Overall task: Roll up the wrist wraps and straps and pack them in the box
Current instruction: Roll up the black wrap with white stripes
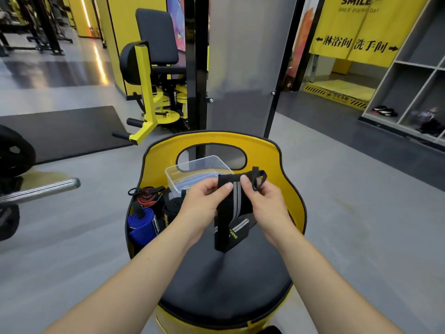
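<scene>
hands (207,196) (266,201) on black wrist wrap (237,201) above stool (224,280)

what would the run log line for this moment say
step: rolling | hands: left hand and right hand pinch black wrist wrap with grey stripes | clear plastic box: behind | blue rolled wrap: on seat

Bright indoor light, floor glare, edges warped

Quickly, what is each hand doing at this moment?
Left hand: pinches the black wrist wrap.
Right hand: pinches the same wrap.
</scene>
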`<state>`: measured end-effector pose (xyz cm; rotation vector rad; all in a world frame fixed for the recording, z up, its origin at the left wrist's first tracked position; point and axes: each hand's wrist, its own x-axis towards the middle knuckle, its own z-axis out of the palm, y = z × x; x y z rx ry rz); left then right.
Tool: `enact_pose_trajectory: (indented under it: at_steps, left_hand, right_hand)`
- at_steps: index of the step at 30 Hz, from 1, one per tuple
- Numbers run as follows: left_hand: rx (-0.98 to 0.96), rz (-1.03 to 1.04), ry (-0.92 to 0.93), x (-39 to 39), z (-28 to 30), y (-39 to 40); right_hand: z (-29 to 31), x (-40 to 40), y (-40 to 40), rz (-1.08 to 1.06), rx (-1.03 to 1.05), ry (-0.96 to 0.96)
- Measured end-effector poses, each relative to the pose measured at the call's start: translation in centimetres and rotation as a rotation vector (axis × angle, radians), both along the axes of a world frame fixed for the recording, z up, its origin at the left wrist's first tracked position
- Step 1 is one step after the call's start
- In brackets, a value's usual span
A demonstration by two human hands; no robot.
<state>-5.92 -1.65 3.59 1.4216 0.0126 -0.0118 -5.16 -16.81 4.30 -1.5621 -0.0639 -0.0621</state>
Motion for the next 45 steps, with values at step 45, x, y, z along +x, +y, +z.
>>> enact_pose_trajectory:
  at_steps: [45]
  left_hand:
    - [-0.285,-0.092,-0.010,-13.0,16.2,1.8]
  right_hand:
    - [11.4,-12.1,-2.7,0.028,-0.616,0.033]
